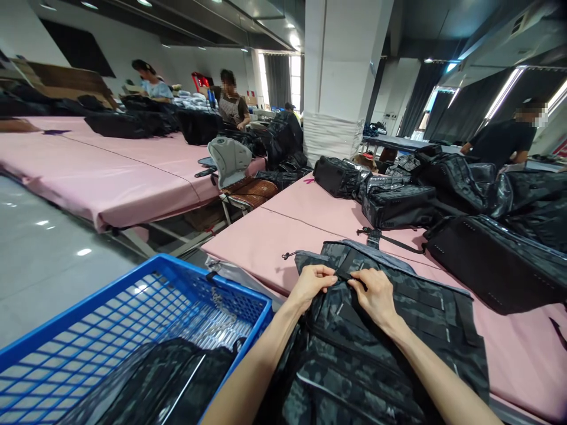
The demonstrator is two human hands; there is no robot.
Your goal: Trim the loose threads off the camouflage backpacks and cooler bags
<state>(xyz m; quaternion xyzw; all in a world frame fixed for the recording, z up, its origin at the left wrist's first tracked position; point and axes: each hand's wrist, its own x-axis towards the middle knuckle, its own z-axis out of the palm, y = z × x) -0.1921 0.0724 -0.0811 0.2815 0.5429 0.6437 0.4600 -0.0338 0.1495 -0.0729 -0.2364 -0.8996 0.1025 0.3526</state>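
Observation:
A dark camouflage backpack [354,348] lies in front of me at the edge of a pink-covered table [283,230]. Near its top, my left hand [315,283] pinches one end of a short black strap [343,275]. My right hand [374,292] is closed on the same strap from the other side, fingers bent. Whether a buckle sits between the fingertips is too small to tell. Both forearms reach across the bag's front, covering part of its webbing and pockets. A cord with a small toggle [287,255] sticks out at the bag's upper left.
A blue plastic basket [146,277] at left holds another camouflage bag [155,383]. Several black bags [500,260] crowd the table's right side. Beyond stand a grey chair [230,159], a second pink table [133,177] and a wrapped pillar [332,130]. Several people work farther off.

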